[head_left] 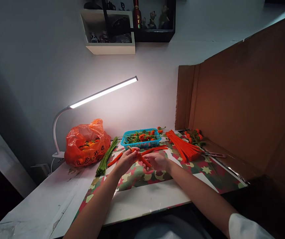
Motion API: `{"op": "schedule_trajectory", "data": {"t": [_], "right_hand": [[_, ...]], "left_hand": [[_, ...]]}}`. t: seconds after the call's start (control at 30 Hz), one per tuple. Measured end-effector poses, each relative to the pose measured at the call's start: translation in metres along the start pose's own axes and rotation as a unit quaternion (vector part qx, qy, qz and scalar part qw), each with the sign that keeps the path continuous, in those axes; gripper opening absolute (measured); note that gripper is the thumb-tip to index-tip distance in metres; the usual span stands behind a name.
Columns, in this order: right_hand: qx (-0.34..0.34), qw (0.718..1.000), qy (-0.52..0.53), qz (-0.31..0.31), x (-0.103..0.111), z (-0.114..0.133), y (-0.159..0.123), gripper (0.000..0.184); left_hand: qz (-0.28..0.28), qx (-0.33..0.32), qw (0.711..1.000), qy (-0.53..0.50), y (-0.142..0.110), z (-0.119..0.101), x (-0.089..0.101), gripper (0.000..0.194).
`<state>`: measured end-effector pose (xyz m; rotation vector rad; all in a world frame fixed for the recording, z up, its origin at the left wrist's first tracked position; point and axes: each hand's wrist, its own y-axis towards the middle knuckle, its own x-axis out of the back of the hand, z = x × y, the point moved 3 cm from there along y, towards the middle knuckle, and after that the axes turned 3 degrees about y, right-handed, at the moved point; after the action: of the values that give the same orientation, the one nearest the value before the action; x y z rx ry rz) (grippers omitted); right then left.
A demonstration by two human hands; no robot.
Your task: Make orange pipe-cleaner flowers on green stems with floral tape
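Observation:
Both hands meet over the patterned mat (207, 169) at the middle of the table. My left hand (127, 160) and my right hand (157, 162) are both closed on an orange pipe cleaner (142, 159), which runs between them. Just behind them stands a blue basket (142, 143) with small orange flowers on green stems. A bundle of orange pipe cleaners (183, 146) lies to the right. A bundle of green stems (106, 156) lies to the left.
An orange plastic bag (86, 142) sits at the left by a lit white desk lamp (102, 93). A brown cardboard sheet (242, 106) walls off the right side. More orange flowers (194, 134) and scissors (213, 154) lie at the back right. A wall shelf (110, 30) hangs above.

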<state>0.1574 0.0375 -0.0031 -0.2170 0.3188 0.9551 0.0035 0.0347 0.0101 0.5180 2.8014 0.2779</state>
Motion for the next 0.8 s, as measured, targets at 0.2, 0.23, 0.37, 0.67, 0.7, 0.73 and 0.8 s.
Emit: {"op": "schedule_trajectory", "data": {"t": [0.2,0.23,0.37,0.67,0.7,0.73,0.8], "right_hand": [[-0.022,1.0,-0.015,-0.016,-0.003,-0.004,-0.002,0.03],[-0.019,0.999,-0.019,-0.026,-0.003,-0.004,-0.002,0.031],[-0.013,0.999,-0.022,-0.041,-0.004,-0.004,-0.001,0.033],[-0.025,0.997,-0.035,-0.066,-0.008,-0.01,0.001,0.022],[-0.026,0.997,-0.036,-0.07,-0.009,-0.011,0.001,0.022],[-0.027,0.996,-0.037,-0.074,-0.009,-0.011,0.001,0.022],[-0.029,0.996,-0.039,-0.081,-0.01,-0.012,0.002,0.024]], "left_hand": [[-0.019,0.011,0.998,0.056,0.0,0.001,-0.002,0.035],[-0.031,0.013,0.997,0.077,0.001,0.003,-0.001,0.038],[-0.03,0.021,0.992,0.121,0.003,0.008,0.001,0.043],[-0.006,-0.008,0.984,0.177,0.002,0.01,-0.005,0.035],[-0.004,-0.009,0.983,0.184,0.002,0.01,-0.006,0.036],[0.0,-0.007,0.982,0.191,0.001,0.01,-0.007,0.037],[0.006,-0.004,0.979,0.203,0.001,0.01,-0.008,0.039]]}}
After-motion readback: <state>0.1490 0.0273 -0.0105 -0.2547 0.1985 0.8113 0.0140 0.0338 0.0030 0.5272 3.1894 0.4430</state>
